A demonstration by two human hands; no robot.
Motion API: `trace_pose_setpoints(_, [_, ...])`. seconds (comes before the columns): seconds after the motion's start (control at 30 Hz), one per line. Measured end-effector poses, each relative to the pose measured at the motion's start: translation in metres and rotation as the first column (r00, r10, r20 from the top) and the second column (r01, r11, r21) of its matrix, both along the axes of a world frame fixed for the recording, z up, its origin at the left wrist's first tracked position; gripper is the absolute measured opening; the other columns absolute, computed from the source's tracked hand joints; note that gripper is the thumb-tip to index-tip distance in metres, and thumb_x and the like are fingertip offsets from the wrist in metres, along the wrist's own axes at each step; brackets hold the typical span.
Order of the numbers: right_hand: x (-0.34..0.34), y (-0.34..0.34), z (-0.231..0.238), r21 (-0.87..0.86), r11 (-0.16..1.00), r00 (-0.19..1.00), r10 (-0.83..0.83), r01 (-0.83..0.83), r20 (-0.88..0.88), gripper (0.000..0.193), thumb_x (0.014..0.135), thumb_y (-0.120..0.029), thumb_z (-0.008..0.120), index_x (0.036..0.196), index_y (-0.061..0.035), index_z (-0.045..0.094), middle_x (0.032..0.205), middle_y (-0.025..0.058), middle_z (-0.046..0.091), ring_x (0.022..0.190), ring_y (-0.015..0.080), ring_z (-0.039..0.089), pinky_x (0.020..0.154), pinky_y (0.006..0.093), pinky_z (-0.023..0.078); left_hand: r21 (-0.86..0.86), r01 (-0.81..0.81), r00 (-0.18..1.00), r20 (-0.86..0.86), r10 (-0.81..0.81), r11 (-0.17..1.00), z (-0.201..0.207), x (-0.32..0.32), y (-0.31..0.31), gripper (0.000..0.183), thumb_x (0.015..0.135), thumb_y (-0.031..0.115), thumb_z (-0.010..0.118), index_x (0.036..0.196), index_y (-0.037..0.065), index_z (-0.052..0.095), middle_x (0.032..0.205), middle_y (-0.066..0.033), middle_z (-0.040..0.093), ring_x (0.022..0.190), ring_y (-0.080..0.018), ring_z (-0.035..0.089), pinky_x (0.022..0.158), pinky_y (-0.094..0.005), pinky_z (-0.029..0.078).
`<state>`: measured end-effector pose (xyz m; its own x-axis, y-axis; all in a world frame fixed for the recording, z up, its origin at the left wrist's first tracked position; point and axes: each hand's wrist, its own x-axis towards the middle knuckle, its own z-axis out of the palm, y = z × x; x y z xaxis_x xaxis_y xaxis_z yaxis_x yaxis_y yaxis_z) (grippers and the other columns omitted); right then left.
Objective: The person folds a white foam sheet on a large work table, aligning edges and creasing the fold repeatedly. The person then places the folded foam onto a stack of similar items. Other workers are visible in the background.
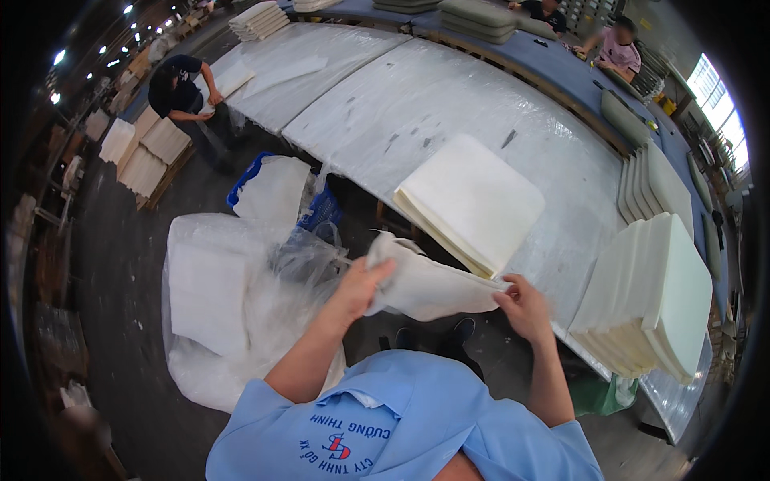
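Note:
A limp sheet of white padding [433,289] hangs between my two hands in front of my body. My left hand [361,287] grips its left end, where the sheet bunches and folds over. Thumb and fingers of my right hand [524,307] pinch its right corner. Just beyond the sheet, a short stack of white foam cushions [473,196] with rounded corners lies at the near edge of the plastic-covered table [353,104]. The sheet's upper edge is close to that stack; I cannot tell if they touch.
At left, a large clear plastic bag [208,280] holds white sheets. Behind it stands a blue basket [325,207] with white material. More foam cushions [642,297] stand in a row at right. One co-worker [180,92] handles white material at far left; others sit beyond the blue table [553,72].

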<state>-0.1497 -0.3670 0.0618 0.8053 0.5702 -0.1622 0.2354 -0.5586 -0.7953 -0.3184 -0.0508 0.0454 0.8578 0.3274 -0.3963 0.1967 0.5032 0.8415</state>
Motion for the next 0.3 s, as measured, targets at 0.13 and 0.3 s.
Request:
trace_pose_setpoints(0.13, [-0.019,0.058,-0.01,0.321,0.939,0.652,0.17,0.119,-0.739,0.045,0.097,-0.025,0.073,0.134,-0.0012,0.064,0.112,0.009,0.071,0.091,0.0199,0.068,0.077,0.0334,0.056,0.694,0.336,0.906,-0.052,-0.421,0.637,0.01,0.011,-0.064,0.029,0.101,0.017,0.059,0.127,0.004,0.067,0.105,-0.0129,0.074,0.092,-0.0243,0.072,0.078,-0.0398,0.055])
trace_pose_setpoints(0.3, [-0.025,0.101,-0.018,-0.003,0.99,0.815,0.114,-0.141,-0.569,0.057,0.097,-0.025,0.075,0.145,-0.0008,0.058,0.123,0.0124,0.072,0.103,0.0172,0.07,0.084,0.0319,0.057,0.798,0.533,0.75,-0.292,-0.593,0.282,-0.013,-0.008,-0.112,0.035,0.087,0.009,0.06,0.122,0.008,0.064,0.112,-0.0282,0.069,0.101,-0.0504,0.066,0.091,-0.0541,0.054])
